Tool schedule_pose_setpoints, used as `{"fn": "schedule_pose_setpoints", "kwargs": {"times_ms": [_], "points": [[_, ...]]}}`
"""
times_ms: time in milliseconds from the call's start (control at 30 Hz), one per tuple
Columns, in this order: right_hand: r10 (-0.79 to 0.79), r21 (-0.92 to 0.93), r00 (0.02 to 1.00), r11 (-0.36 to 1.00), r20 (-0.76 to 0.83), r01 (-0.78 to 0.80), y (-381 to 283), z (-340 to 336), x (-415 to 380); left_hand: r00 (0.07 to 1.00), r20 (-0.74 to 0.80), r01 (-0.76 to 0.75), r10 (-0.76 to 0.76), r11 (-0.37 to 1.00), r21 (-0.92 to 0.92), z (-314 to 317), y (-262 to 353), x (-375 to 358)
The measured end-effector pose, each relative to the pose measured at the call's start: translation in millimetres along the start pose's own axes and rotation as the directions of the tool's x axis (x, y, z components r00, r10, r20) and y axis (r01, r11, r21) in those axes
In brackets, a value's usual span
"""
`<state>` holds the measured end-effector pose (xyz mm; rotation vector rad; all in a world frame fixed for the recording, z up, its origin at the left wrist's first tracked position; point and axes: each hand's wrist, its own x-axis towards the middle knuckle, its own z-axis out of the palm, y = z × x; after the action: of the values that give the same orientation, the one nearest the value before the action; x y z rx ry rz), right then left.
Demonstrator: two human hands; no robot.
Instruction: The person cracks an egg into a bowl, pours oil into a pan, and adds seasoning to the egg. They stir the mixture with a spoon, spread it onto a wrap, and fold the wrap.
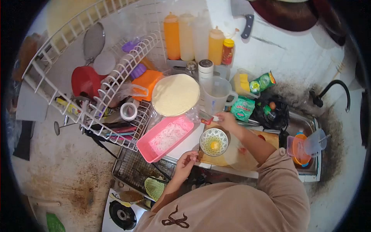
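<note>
A patterned bowl with an egg yolk in it stands on a wooden cutting board. My right hand reaches past the bowl's far rim and pinches a small red and white packet. My left hand rests at the board's near left corner, just beside the bowl. Its fingers are curled, and I cannot see whether anything is in them. A pink tray of white shreds lies left of the bowl. Beyond it sits a round stack of pale wrappers in plastic.
A clear measuring jug and several squeeze bottles stand by the wall. A white dish rack fills the left. The sink on the right holds an orange bowl. A gas burner is near me.
</note>
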<state>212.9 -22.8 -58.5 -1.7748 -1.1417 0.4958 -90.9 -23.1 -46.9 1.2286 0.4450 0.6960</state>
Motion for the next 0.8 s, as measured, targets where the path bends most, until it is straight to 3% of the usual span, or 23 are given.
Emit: {"fn": "schedule_pose_setpoints", "kwargs": {"times_ms": [33, 100, 167, 233, 300, 367, 433, 467, 567, 600, 700, 800], "points": [[0.001, 0.060, 1.000, 0.998, -0.020, 0.000, -1.4, -13.7, -5.6, 1.000, -0.014, 0.015, -0.015, 1.000, 0.021, 4.0, 2.6, 0.5], [0.039, -0.218, 0.999, 0.975, -0.029, -0.044, -17.3, -69.5, -28.0, 0.999, -0.019, 0.030, -0.029, 0.997, 0.065, 8.9, -0.9, -1.8], [0.168, -0.403, 0.961, 0.882, -0.220, -0.246, -49.1, -118.8, -65.5, 1.000, -0.005, 0.019, -0.019, 0.994, 0.112, 8.1, -5.6, -1.7], [-0.122, -0.596, 0.967, 0.802, -0.223, -0.036, -9.2, -162.1, -115.8, 0.996, -0.035, -0.076, 0.086, 0.974, 0.215, 11.9, -8.3, -2.2], [0.088, -0.589, 0.947, 0.764, -0.310, -0.264, -7.2, -175.5, -173.6, 0.962, -0.079, -0.214, 0.260, 0.905, 0.368, 20.0, -11.8, 0.1], [0.348, -0.620, 0.888, 0.636, -0.301, -0.459, -18.8, -168.3, -215.6, 0.936, -0.104, -0.260, 0.335, 0.861, 0.436, 21.7, -18.7, 1.5], [0.245, -0.586, 0.900, 0.691, -0.360, -0.423, 0.8, -147.0, -241.5, 0.867, -0.168, -0.327, 0.470, 0.789, 0.520, 32.1, -18.0, 1.9], [0.193, -0.570, 0.901, 0.718, -0.389, -0.400, 10.7, -138.8, -248.4, 0.876, -0.226, -0.272, 0.425, 0.825, 0.495, 32.8, -17.1, 1.2], [0.101, -0.667, 0.896, 0.633, -0.433, -0.394, 9.0, -123.5, -248.6, 0.845, -0.243, -0.362, 0.477, 0.843, 0.397, 49.1, 3.8, 7.8], [0.045, -0.683, 0.885, 0.618, -0.464, -0.389, 17.1, -120.6, -246.9, 0.809, -0.258, -0.375, 0.528, 0.801, 0.466, 49.8, 4.4, 11.1], [0.145, -0.487, 0.819, 0.741, -0.556, -0.462, 26.7, -122.8, -243.2, 0.878, -0.430, -0.096, 0.208, 0.959, 0.268, 40.1, 16.2, 5.4], [0.106, -0.235, 0.776, 0.920, -0.622, -0.314, 16.0, -135.8, -235.9, 0.878, -0.336, -0.298, 0.340, 0.939, 0.172, 30.9, 2.5, 4.4]]}}
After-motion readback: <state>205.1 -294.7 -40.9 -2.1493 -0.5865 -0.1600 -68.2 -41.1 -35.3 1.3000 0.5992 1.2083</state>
